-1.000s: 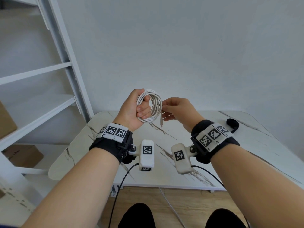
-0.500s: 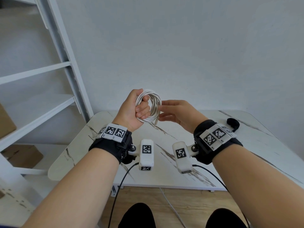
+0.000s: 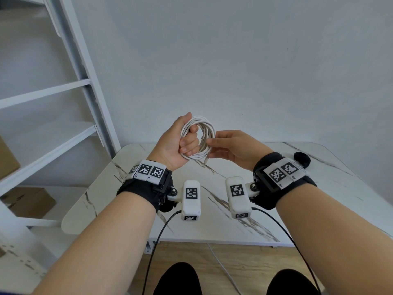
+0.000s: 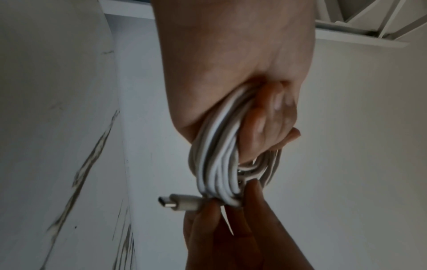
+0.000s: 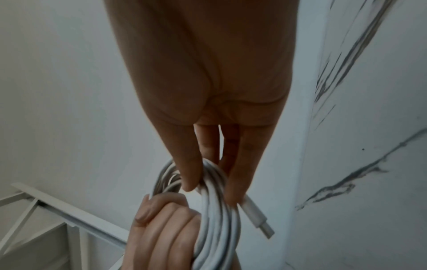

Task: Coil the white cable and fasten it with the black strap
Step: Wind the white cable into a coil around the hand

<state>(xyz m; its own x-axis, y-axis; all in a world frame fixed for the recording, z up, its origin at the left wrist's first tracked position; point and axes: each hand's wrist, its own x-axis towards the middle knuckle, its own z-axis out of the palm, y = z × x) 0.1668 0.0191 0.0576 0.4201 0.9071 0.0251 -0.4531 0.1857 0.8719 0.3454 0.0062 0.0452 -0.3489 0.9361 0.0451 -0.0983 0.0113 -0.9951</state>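
1. The left hand point(image 3: 173, 143) has its fingers point(image 4: 263, 124) curled tight through the coiled white cable point(image 3: 198, 137), held above the bench point(image 3: 265, 231).
2. The right hand point(image 3: 236, 149) pinches the coil's near side, fingers point(image 5: 191, 173) clamped on the strands beside the USB-C plug point(image 4: 180, 201).
3. Likely risk: if that pinch loosens, the free plug end could spring out and the loops slacken.
4. The black strap point(image 3: 302, 159) lies right of the coil, near the bench's far right edge, well apart; open bench lies between, so the reach looks unobstructed.
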